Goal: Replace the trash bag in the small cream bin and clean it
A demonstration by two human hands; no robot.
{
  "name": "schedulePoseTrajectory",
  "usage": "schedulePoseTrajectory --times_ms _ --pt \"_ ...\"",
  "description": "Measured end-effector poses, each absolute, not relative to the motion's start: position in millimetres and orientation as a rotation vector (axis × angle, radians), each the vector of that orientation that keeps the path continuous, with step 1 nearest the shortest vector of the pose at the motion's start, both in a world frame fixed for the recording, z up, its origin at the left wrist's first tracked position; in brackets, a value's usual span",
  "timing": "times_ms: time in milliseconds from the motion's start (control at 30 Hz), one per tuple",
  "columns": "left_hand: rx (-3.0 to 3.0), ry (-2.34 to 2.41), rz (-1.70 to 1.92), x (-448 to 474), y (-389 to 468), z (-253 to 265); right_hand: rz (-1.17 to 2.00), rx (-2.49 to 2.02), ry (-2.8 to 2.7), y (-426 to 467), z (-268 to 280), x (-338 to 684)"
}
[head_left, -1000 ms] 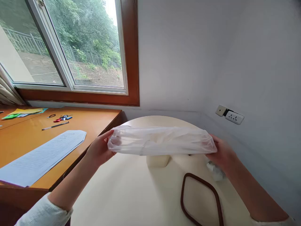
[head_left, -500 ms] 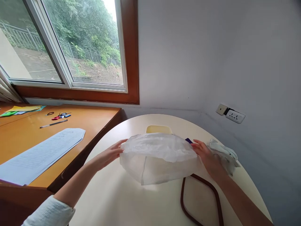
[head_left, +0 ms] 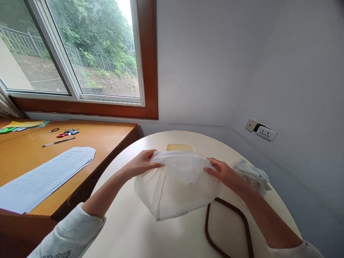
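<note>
A thin, translucent white plastic bag (head_left: 177, 190) spreads between my two hands above the round table. My left hand (head_left: 142, 164) pinches its upper left edge, thumb and fingers closed on the film. At the upper right edge, my right hand (head_left: 219, 171) grips the plastic in the same way. The lower part of the bag hangs loose toward me, with a seam running down its left side. Just behind the bag, a pale yellow tray (head_left: 180, 147) shows only its far part; the bag hides the rest.
A brown rounded frame (head_left: 248, 225) lies on the cream table (head_left: 123, 229) at the front right. Crumpled pale cloth or plastic (head_left: 251, 175) sits by its right edge. The wooden desk (head_left: 107, 134) at left holds papers (head_left: 51, 175), a pen (head_left: 59, 142) and keys (head_left: 68, 133).
Both hands have moved inward and closed on the bag's upper edge, gathering it narrower. The bag's lower edge hangs slightly lower. A dark blue item near my right hand is now hidden.
</note>
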State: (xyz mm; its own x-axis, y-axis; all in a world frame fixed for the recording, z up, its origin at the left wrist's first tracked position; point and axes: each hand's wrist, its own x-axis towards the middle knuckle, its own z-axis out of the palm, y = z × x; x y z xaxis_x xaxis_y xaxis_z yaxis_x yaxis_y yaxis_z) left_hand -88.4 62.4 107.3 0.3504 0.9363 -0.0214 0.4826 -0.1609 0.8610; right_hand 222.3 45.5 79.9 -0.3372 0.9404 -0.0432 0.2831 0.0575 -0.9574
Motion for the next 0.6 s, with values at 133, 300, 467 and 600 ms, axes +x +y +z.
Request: schedulePoseTrajectory --times_ms 133,300,467,600 --pt "1.646 1.216 0.902 -82 71 108 1.405 -1.119 -1.351 62 80 216" --pt "1.332 1.145 1.097 -64 96 93 1.299 -1.076 -1.066 103 59 192" --pt "1.181 1.226 1.209 -48 126 63 1.226 -1.163 -1.139 129 35 172" --pt "1.179 1.29 1.149 -43 136 42 1.172 -1.229 -1.308 130 24 169"
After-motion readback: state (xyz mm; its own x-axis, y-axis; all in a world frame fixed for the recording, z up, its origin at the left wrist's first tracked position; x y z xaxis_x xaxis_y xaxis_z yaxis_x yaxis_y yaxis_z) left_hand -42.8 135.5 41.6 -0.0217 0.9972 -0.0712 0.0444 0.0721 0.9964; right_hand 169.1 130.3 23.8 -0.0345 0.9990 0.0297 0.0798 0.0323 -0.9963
